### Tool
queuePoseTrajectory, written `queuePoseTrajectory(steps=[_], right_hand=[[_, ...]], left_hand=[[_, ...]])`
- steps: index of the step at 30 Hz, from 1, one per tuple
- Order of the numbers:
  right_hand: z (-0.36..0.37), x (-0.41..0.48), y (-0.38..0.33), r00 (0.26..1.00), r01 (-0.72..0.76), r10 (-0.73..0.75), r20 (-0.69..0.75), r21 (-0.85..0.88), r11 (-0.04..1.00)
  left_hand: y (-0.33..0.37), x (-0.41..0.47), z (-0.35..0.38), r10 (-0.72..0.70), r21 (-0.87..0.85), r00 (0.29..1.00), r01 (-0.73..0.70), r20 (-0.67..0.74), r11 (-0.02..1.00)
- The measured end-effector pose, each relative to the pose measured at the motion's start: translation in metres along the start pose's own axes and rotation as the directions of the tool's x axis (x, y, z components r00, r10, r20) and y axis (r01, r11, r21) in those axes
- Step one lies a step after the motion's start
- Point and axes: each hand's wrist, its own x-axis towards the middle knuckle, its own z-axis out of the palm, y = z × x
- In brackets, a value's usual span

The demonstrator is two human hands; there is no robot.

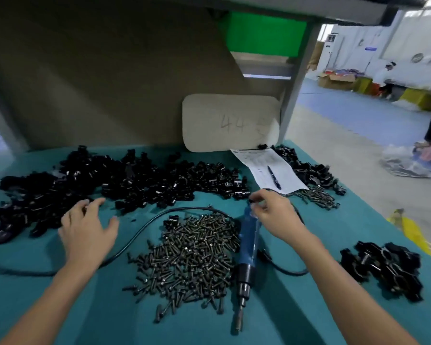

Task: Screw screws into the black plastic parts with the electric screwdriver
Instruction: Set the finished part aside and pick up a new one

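Observation:
A large heap of black plastic parts (125, 183) stretches across the far side of the teal table (296, 317). In the middle lies a pile of dark screws (192, 255). The blue electric screwdriver (248, 247) lies flat to the right of the screws, its bit pointing toward me. My right hand (274, 215) is over the screwdriver's far end, and its curled fingertips pinch that end where the cable enters. My left hand (88, 230) hovers open, fingers spread, at the near edge of the parts heap.
The screwdriver's black cable (135, 235) loops across the mat to the left. A smaller group of black parts (383, 267) sits at the right edge. A paper sheet with a pen (266, 170), more screws (319, 197) and a pale board (229, 123) lie at the back right.

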Motion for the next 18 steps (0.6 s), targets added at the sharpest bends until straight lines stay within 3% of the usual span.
queuePoseTrajectory(steps=[3,6,9,12,16,18], right_hand=[[0.029,0.053,-0.017,0.993,0.066,-0.033,0.115,-0.304,0.950],[0.042,0.088,-0.017,0.979,-0.031,0.140,0.145,-0.577,0.816],[0.053,0.105,-0.013,0.942,-0.095,0.272,0.194,-0.627,0.774],[0.058,0.113,-0.007,0.963,-0.029,0.201,0.182,-0.668,0.744],[0.058,0.110,-0.011,0.975,0.004,0.142,0.170,-0.654,0.756],[0.054,0.106,-0.014,0.988,0.001,0.096,0.118,-0.632,0.775]], left_hand=[[-0.018,0.018,-0.004,-0.071,0.094,0.997,0.070,0.016,0.993],[-0.038,0.035,-0.004,-0.139,0.174,0.985,0.119,0.107,0.978],[-0.048,0.044,-0.001,-0.146,0.224,0.971,0.103,0.187,0.969],[-0.044,0.056,0.002,-0.072,0.208,0.980,0.032,0.187,0.978],[-0.030,0.061,0.009,0.083,-0.035,0.950,-0.077,0.301,0.996],[-0.027,0.054,0.013,0.095,-0.113,0.938,-0.060,0.334,0.992]])
